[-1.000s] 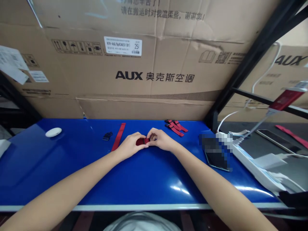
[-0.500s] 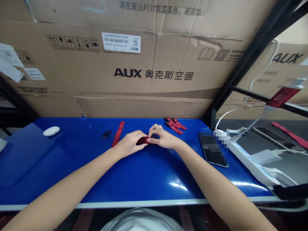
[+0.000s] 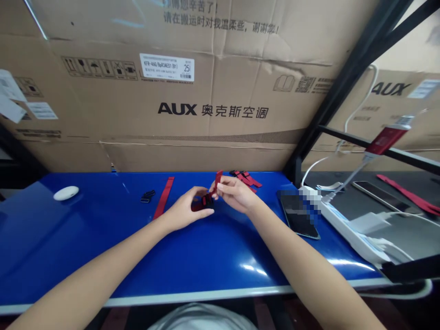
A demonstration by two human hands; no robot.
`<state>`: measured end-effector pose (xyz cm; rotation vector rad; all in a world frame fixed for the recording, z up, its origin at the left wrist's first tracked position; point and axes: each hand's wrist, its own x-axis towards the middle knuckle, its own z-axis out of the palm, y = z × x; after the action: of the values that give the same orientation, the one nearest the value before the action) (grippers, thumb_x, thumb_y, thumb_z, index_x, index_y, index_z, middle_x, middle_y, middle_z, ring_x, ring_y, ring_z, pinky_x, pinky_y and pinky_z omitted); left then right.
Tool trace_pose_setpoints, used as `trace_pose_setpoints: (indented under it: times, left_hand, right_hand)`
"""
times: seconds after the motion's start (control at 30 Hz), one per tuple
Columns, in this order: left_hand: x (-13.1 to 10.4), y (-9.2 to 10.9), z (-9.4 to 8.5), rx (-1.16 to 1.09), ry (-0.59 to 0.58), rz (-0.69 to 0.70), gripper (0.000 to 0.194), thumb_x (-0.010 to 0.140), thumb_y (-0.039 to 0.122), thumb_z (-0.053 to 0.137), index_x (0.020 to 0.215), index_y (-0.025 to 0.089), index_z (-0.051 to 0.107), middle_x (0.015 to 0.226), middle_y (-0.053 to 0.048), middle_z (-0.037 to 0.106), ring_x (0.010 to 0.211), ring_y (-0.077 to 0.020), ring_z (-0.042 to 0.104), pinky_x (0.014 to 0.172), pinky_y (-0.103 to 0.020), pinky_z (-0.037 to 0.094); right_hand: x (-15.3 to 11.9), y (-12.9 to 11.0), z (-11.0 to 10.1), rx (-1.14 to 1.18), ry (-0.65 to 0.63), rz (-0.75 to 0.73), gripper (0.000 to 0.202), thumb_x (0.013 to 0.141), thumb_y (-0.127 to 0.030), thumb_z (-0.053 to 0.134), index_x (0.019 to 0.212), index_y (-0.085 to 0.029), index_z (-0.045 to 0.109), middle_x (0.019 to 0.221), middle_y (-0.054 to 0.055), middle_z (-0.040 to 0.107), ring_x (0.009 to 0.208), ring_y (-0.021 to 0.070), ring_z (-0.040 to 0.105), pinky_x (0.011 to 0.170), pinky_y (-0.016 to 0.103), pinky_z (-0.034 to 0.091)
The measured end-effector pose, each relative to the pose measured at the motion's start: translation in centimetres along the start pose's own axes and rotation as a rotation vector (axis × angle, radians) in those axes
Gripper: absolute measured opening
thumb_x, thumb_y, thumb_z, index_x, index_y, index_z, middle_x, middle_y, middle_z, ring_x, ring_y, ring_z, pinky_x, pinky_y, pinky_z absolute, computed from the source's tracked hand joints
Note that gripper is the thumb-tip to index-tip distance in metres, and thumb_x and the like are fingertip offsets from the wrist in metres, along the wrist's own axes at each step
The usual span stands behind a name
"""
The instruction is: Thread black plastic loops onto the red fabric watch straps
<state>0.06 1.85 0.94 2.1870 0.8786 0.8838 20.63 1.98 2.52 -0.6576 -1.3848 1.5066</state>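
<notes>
Jutting above the right hand [image 3: 237,194] grip, the red strap [image 3: 218,176] end

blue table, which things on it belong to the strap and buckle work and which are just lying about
Likely part of the work:
- red strap in the right hand
- black buckle in the left hand
- loose black buckles
- flat red strap
- buckled red straps

Apparently just lying about:
- white oval object
- dark phone
- white power strip
</notes>
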Motion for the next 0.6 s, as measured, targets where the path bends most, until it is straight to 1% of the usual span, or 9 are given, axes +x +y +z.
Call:
trace_pose_setpoints:
  times: [0.07,0.1,0.17,0.23,0.3,0.37,0.47,0.53,0.6]
  left_hand:
    - [-0.1,0.6,0.6,-0.021,-0.019,-0.011,0.032,0.093,0.044,0.051,0.111,0.018,0.055,0.113,-0.009,0.064,0.103,-0.0205,0.060,0.094,-0.035,0.047]
    - [-0.3,0.9,0.7,-0.034,-0.044,-0.028,0.031,0.097,0.044,0.041,0.105,0.018,0.055,0.105,-0.008,0.065,0.097,-0.0193,0.061,0.090,-0.034,0.047]
    - [-0.8,1.3,0.3,-0.067,-0.141,-0.091,0.036,0.100,0.044,0.030,0.092,0.019,0.055,0.087,-0.004,0.063,0.081,-0.0165,0.060,0.081,-0.031,0.048]
    - [-1.3,1.1,-0.5,-0.087,-0.285,-0.159,0.038,0.099,0.046,0.031,0.084,0.019,0.054,0.075,-0.001,0.059,0.070,-0.0143,0.056,0.072,-0.028,0.046]
    - [-1.6,0.8,-1.2,-0.118,-0.355,-0.217,0.039,0.099,0.047,0.033,0.082,0.019,0.053,0.071,0.001,0.056,0.066,-0.0129,0.053,0.067,-0.026,0.044]
    - [-1.6,0.5,-1.6,-0.174,-0.297,-0.254,0.039,0.098,0.049,0.032,0.084,0.018,0.052,0.073,0.000,0.054,0.063,-0.0118,0.050,0.062,-0.025,0.042]
    - [-1.2,0.7,-1.5,-0.179,-0.123,-0.234,0.040,0.099,0.051,0.028,0.086,0.019,0.049,0.075,0.001,0.052,0.060,-0.0112,0.046,0.059,-0.025,0.040]
    - [-1.0,1.1,-1.6,-0.034,-0.033,-0.202,0.038,0.099,0.051,0.029,0.087,0.020,0.048,0.073,0.002,0.051,0.062,-0.0123,0.046,0.062,-0.026,0.039]
    - [-0.9,1.4,-2.1,0.149,0.109,-0.198,0.036,0.099,0.051,0.031,0.091,0.021,0.049,0.072,0.001,0.051,0.065,-0.0138,0.047,0.064,-0.028,0.038]
  right_hand:
    - [0.2,-0.1,0.7,0.028,0.031,-0.022,0.030,0.069,-0.043,0.078,0.080,-0.018,0.063,0.079,0.003,0.066,0.070,0.0148,0.059,0.070,0.030,0.049]
    - [0.3,-0.3,0.7,0.041,0.080,-0.042,0.029,0.070,-0.042,0.078,0.079,-0.018,0.062,0.075,0.002,0.065,0.066,0.0137,0.058,0.066,0.029,0.048]
    - [0.1,-1.3,0.4,0.084,0.247,-0.112,0.028,0.070,-0.039,0.078,0.076,-0.020,0.059,0.068,-0.001,0.061,0.056,0.0101,0.051,0.055,0.024,0.043]
    - [-0.2,-2.8,-0.5,0.131,0.407,-0.196,0.028,0.072,-0.037,0.077,0.075,-0.021,0.054,0.066,-0.003,0.057,0.050,0.0077,0.043,0.047,0.022,0.037]
    - [-0.6,-3.9,-1.2,0.149,0.453,-0.215,0.027,0.075,-0.037,0.073,0.074,-0.022,0.050,0.061,-0.005,0.050,0.047,0.0075,0.039,0.043,0.021,0.034]
    - [-0.8,-4.0,-1.2,0.151,0.419,-0.125,0.028,0.076,-0.036,0.073,0.073,-0.022,0.048,0.056,-0.006,0.046,0.044,0.0069,0.036,0.040,0.021,0.029]
    - [-0.5,-2.6,0.4,0.172,0.298,0.101,0.035,0.071,-0.033,0.076,0.065,-0.020,0.044,0.049,-0.008,0.040,0.040,0.0055,0.034,0.037,0.019,0.026]
    - [-0.2,-1.4,1.5,0.191,0.243,0.176,0.033,0.069,-0.031,0.077,0.066,-0.019,0.046,0.048,-0.008,0.041,0.039,0.0054,0.036,0.036,0.019,0.027]
    - [-0.1,-0.8,2.1,0.215,0.220,0.197,0.032,0.068,-0.031,0.078,0.068,-0.019,0.048,0.047,-0.008,0.043,0.038,0.0052,0.036,0.035,0.018,0.027]
